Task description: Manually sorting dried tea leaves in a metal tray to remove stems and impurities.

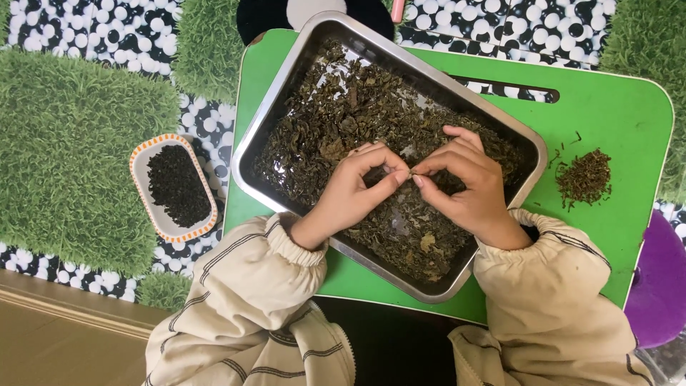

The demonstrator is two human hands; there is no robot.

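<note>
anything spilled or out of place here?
Mostly tidy. A small heap of dried bits sits loose on the green board, right of the metal tray, with a few stray specks beside it. The tray lies askew on the board. Both hands pinch one small piece over the tray.

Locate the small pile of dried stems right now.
In the head view, the small pile of dried stems lies on the green plastic board, on the person's right, just outside the rectangular metal tray and beyond the right hand.
</note>
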